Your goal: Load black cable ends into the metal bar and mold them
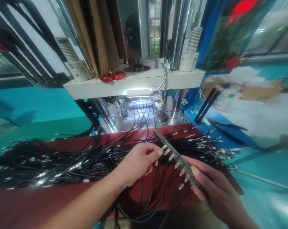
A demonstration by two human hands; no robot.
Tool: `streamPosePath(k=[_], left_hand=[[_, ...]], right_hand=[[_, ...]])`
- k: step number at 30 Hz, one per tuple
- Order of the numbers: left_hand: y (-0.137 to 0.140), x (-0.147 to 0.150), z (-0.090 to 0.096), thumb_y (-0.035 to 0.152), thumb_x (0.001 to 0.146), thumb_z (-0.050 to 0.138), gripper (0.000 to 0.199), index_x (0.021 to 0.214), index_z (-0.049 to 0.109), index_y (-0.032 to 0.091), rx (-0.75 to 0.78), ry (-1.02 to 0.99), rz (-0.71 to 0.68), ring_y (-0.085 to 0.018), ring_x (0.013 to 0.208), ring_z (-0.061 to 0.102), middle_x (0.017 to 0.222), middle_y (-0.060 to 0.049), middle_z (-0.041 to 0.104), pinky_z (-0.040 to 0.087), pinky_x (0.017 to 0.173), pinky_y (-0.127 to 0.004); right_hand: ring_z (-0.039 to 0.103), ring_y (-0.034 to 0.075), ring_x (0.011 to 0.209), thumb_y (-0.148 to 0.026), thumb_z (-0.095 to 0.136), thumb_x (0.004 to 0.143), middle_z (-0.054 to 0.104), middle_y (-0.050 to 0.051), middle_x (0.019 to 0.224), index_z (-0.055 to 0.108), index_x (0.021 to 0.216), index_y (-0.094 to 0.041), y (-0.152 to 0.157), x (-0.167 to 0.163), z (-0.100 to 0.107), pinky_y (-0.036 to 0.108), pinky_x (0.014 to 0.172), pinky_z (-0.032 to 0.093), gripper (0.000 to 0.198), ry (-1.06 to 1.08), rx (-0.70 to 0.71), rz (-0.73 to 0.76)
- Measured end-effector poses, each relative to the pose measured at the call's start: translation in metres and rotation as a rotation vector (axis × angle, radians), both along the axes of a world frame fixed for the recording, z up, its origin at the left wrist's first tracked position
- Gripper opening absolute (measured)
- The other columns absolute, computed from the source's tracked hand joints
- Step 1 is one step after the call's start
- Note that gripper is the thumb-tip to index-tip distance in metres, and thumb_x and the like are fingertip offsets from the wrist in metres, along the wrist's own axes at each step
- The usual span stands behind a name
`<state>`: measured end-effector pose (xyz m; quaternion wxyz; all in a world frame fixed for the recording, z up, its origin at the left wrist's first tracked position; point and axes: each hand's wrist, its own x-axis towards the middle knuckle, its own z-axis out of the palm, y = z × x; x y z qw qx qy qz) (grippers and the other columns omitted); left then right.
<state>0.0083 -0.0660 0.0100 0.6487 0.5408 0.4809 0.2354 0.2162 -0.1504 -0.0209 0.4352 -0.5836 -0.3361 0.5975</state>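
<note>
Dark bar [174, 153], likely light and stiff, suits the right hand [213, 184] grasping its near end, left hand [141, 160] pinching a connector [163, 148].

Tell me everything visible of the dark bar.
The bar is long, narrow and dark, possibly metal, with small shiny connectors rowed along its left side. It slants from upper left to lower right above the red surface. The right hand grips its near end; the left hand pinches at the row's far end.
</note>
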Motion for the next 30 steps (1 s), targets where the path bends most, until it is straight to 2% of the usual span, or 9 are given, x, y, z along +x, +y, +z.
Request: streamPosePath(k=[4, 9, 15, 18, 20, 23, 26, 28, 30], left_hand=[[0.003, 0.006, -0.003, 0.044, 0.082, 0.06, 0.027, 0.078, 0.058, 0.017, -0.005, -0.037, 0.051, -0.004, 0.04, 0.035, 0.061, 0.004, 0.051, 0.022, 0.037, -0.018], [0.005, 0.011, -0.005, 0.041, 0.083, 0.059, 0.025, 0.075, 0.054, 0.017, 0.005, -0.03, 0.082, -0.004, 0.04, 0.035, 0.062, 0.004, 0.051, 0.022, 0.037, -0.018], [0.006, 0.013, -0.009, 0.037, 0.083, 0.059, 0.022, 0.075, 0.052, 0.017, -0.038, -0.04, 0.081, -0.004, 0.04, 0.032, 0.06, 0.005, 0.05, 0.019, 0.038, -0.018], [0.005, 0.014, -0.008, 0.037, 0.084, 0.056, 0.02, 0.077, 0.053, 0.018, -0.023, -0.025, 0.066, -0.005, 0.04, 0.032, 0.061, 0.005, 0.05, 0.021, 0.038, -0.019], [0.003, 0.011, 0.001, 0.041, 0.086, 0.053, 0.025, 0.078, 0.055, 0.018, 0.09, 0.081, 0.018, -0.007, 0.042, 0.038, 0.061, 0.003, 0.052, 0.026, 0.041, -0.02], [-0.002, -0.004, 0.027, 0.049, 0.089, 0.051, 0.033, 0.079, 0.062, 0.02, 0.425, 0.353, -0.045, -0.011, 0.053, 0.051, 0.063, 0.001, 0.058, 0.035, 0.051, -0.023], [-0.001, -0.032, 0.049, 0.049, 0.092, 0.045, 0.033, 0.085, 0.064, 0.023, 0.699, 0.551, 0.041, -0.013, 0.065, 0.057, 0.073, 0.0, 0.064, 0.04, 0.062, -0.025], [0.005, -0.054, 0.051, 0.044, 0.094, 0.045, 0.028, 0.095, 0.064, 0.023, 0.843, 0.658, 0.117, -0.016, 0.081, 0.06, 0.09, -0.003, 0.066, 0.042, 0.073, -0.027], [0.014, -0.075, 0.043, 0.041, 0.092, 0.048, 0.028, 0.106, 0.061, 0.021, 0.914, 0.734, 0.126, -0.021, 0.1, 0.059, 0.109, -0.007, 0.064, 0.041, 0.087, -0.032]], right_hand=[[0.064, 0.02, 0.075, -0.056, 0.064, 0.08, 0.069, 0.008, 0.096, 0.064, 0.126, -0.026, 0.0, 0.0, -0.001, 0.026, 0.059, 0.055, 0.055, 0.004, 0.014, 0.003], [0.057, 0.012, 0.06, -0.054, 0.063, 0.083, 0.065, 0.002, 0.077, 0.063, 0.126, -0.026, 0.0, -0.002, -0.001, 0.019, 0.05, 0.047, 0.051, 0.053, 0.011, 0.015], [0.064, 0.018, 0.086, -0.055, 0.065, 0.081, 0.068, 0.006, 0.106, 0.066, 0.121, -0.027, 0.0, -0.006, -0.001, 0.022, 0.062, 0.053, 0.049, 0.01, -0.007, -0.035], [0.065, 0.016, 0.076, -0.055, 0.064, 0.081, 0.07, 0.006, 0.097, 0.067, 0.12, -0.028, 0.001, -0.005, -0.002, 0.022, 0.058, 0.053, 0.048, -0.012, 0.052, -0.004], [0.062, 0.015, 0.06, -0.055, 0.065, 0.079, 0.07, 0.005, 0.082, 0.067, 0.121, -0.026, 0.003, -0.004, -0.002, 0.023, 0.05, 0.05, 0.051, -0.034, 0.103, 0.032], [0.052, 0.013, 0.042, -0.054, 0.069, 0.075, 0.066, 0.003, 0.065, 0.066, 0.123, -0.022, 0.007, 0.001, -0.001, 0.023, 0.037, 0.042, 0.057, -0.118, 0.138, 0.091], [0.041, 0.008, 0.035, -0.05, 0.069, 0.076, 0.06, -0.001, 0.056, 0.067, 0.12, -0.02, 0.01, 0.005, 0.0, 0.022, 0.035, 0.033, 0.053, -0.248, 0.172, 0.181], [0.039, 0.007, 0.035, -0.048, 0.067, 0.079, 0.058, -0.003, 0.052, 0.069, 0.116, -0.02, 0.01, 0.008, 0.001, 0.021, 0.038, 0.032, 0.046, -0.323, 0.185, 0.238], [0.043, 0.008, 0.038, -0.046, 0.067, 0.078, 0.06, -0.002, 0.054, 0.072, 0.11, -0.022, 0.011, 0.009, 0.003, 0.021, 0.039, 0.034, 0.04, -0.335, 0.186, 0.272]])
